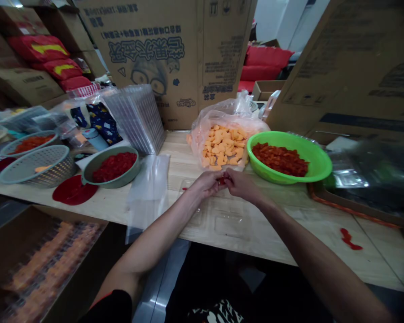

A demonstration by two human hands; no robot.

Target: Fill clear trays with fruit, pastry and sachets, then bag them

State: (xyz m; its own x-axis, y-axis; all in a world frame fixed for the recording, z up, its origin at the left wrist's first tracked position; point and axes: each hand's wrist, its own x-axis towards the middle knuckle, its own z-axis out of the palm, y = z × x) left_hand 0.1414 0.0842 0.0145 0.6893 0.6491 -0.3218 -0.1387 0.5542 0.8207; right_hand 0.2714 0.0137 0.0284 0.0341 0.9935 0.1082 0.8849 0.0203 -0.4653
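Note:
My left hand [207, 183] and my right hand [239, 183] meet fingertip to fingertip over the wooden table [276, 233], both pinched on a small red piece [221, 180]. Under them lies a clear plastic tray [218, 215], hard to make out. Just beyond my hands sits a plastic bag of orange pieces [224, 146]. A green bowl of red pieces [289, 158] stands to the right of the bag.
A grey-green bowl of red pieces [112, 167], two mesh baskets [37, 165], a stack of clear trays [136, 117] and a clear bag [148, 188] lie left. Cardboard boxes [164, 54] stand behind. A box of filled trays [43, 264] sits low left. Red scraps [348, 238] lie right.

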